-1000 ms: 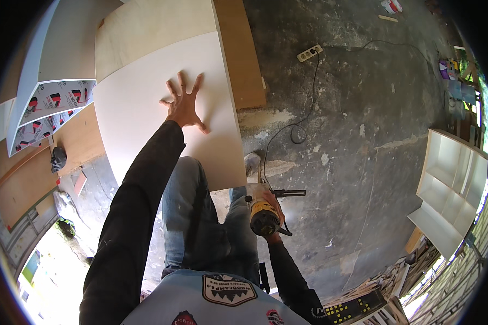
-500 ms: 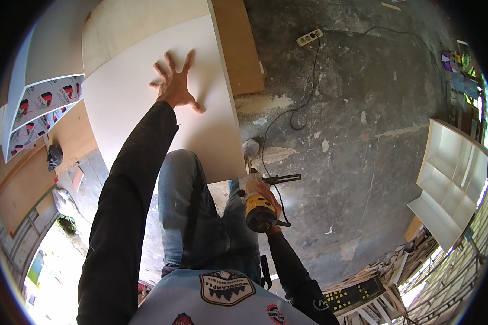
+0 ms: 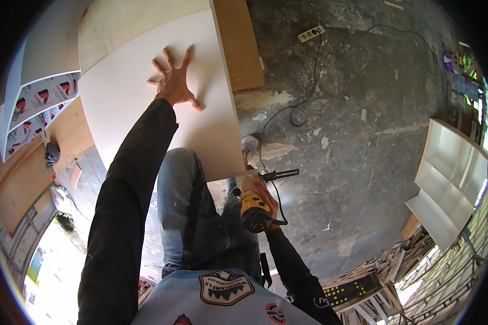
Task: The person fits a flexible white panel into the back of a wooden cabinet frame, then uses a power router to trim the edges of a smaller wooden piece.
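Note:
My left hand (image 3: 173,85) lies on a white panel (image 3: 122,103), palm down and fingers spread wide. By the panel's near right corner, my right hand (image 3: 267,196) wraps round a yellow and black trim router (image 3: 254,210). A black guide bar (image 3: 281,175) sticks out from the router to the right. The router's base is at or right beside the panel edge; I cannot tell whether its bit touches. My jeans-clad leg (image 3: 180,170) is up against the panel's near edge.
The router's black cord (image 3: 261,142) loops over the worn concrete floor (image 3: 358,135) to a power strip (image 3: 310,34). A brown board (image 3: 238,49) lies under the panel's right side. White cabinet pieces (image 3: 49,92) stand at the left, with a white shelf unit (image 3: 453,173) far right.
The router has shifted slightly along the panel's corner and tilted a little, still in my right hand. My left hand stays spread on the panel; the whole view has moved slightly.

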`<state>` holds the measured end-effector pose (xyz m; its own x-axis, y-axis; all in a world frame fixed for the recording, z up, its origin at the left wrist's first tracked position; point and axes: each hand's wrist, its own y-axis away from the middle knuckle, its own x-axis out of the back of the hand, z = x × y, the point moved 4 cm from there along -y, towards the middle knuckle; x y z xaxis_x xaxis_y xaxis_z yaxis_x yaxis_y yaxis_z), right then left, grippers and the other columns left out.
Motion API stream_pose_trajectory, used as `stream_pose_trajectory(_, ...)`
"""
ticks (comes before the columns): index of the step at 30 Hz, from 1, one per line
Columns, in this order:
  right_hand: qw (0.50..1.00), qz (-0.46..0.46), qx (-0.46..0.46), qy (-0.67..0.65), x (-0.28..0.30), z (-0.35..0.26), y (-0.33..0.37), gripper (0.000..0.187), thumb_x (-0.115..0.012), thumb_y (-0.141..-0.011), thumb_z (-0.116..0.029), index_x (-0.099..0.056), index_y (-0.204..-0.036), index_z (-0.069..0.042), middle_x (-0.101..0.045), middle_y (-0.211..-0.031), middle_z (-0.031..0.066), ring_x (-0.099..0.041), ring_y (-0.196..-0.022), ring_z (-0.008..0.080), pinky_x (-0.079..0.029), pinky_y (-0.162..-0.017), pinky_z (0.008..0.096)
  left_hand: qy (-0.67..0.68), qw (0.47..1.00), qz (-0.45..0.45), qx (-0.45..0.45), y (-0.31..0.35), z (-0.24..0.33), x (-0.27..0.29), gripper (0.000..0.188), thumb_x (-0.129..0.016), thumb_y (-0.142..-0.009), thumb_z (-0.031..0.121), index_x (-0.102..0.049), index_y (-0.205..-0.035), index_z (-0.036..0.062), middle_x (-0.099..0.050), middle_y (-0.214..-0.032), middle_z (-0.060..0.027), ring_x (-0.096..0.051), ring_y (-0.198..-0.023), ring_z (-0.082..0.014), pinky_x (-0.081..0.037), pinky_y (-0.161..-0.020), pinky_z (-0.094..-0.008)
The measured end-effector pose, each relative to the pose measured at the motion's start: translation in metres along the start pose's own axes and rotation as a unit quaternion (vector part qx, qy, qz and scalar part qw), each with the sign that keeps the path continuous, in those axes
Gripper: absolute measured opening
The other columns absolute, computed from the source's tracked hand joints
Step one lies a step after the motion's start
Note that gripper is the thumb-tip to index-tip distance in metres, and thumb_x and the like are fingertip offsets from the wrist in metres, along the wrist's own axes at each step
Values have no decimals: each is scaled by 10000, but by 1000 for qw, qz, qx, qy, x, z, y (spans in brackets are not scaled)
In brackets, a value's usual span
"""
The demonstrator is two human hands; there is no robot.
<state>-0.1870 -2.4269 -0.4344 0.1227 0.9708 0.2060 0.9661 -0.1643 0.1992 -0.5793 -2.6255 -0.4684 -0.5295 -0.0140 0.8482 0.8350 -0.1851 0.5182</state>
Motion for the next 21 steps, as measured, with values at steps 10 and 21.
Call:
stream_pose_trajectory(10, 1000, -18, -9, 6, 0, 11, -1, 528, -766, -817, -70, -646, -1328, -125, -603, -1409, 134, -522, -1374, 320, -270, -1233, 506, -2, 1000, 0, 3, -1, 1, -1, 1695, -1032, -284, 353, 30, -1602, 439, 170, -1638, -309, 60, -1424, -697, -294, -913, -893)
stream_pose_trajectory(21, 999, -15, -12, 36, -3, 2, -15, 560, -826, -787, -127, -635, -1314, -119, -604, -1404, 146, -544, -1350, 344, -301, -1213, 544, -3, 1000, -6, 21, -1, 3, 1, 1636, -1002, -293, 333, -32, -1606, 439, 105, -1656, -284, 47, -1443, -675, -265, -956, -888)
